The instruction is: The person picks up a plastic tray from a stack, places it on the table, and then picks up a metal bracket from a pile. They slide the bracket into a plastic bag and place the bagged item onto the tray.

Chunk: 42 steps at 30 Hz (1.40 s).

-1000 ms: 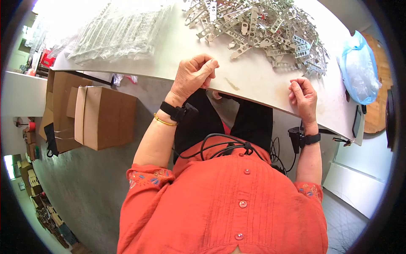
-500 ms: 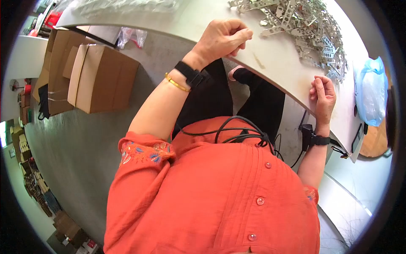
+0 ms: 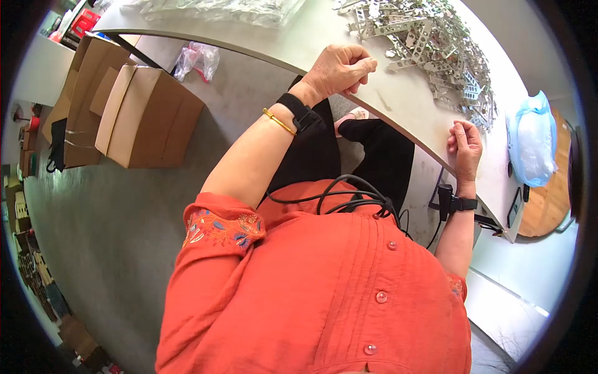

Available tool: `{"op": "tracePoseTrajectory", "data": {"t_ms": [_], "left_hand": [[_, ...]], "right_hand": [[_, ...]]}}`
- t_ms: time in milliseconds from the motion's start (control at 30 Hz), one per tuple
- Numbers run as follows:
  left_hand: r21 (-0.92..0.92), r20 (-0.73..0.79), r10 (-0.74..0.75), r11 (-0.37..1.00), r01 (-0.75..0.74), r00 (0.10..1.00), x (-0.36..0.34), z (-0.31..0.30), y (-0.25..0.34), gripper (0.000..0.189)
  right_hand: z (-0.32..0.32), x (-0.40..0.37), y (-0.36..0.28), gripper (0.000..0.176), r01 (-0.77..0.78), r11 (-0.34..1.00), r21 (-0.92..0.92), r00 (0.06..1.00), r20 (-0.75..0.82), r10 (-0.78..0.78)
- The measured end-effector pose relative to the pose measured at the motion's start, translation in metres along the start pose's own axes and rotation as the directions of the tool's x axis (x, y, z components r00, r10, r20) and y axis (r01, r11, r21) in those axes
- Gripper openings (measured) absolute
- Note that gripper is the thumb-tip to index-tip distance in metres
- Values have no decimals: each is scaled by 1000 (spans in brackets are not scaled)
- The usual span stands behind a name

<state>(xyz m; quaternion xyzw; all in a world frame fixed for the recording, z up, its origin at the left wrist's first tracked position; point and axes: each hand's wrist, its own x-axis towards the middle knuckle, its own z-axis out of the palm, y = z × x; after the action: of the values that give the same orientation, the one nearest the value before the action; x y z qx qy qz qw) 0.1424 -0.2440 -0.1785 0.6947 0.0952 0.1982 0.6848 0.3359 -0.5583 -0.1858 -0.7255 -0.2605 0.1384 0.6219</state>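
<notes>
Barely any change over the last second: the left hand (image 3: 336,68) stays at the table (image 3: 398,103) edge, upper middle, fingers curled tight against the thumb. The right hand (image 3: 464,144), right of centre, is curled closed too. The brackets (image 3: 436,37) lie untouched, upper right.

Left hand (image 3: 336,68), right hand (image 3: 466,144) curled at table (image 3: 398,103) edge.
</notes>
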Motion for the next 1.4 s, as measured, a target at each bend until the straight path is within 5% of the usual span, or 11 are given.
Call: {"op": "tracePoseTrajectory", "data": {"t_ms": [867, 1400], "left_hand": [[96, -88, -118, 987, 127, 989, -2, 9, 7, 24], [47, -9, -153, 987, 154, 988, -1, 7, 12, 20]], "right_hand": [[3, -8, -12, 13, -68, 997, -24, 997, -30, 68], [8, -5, -23, 10, -116, 993, 17, 993, -26, 116]]}}
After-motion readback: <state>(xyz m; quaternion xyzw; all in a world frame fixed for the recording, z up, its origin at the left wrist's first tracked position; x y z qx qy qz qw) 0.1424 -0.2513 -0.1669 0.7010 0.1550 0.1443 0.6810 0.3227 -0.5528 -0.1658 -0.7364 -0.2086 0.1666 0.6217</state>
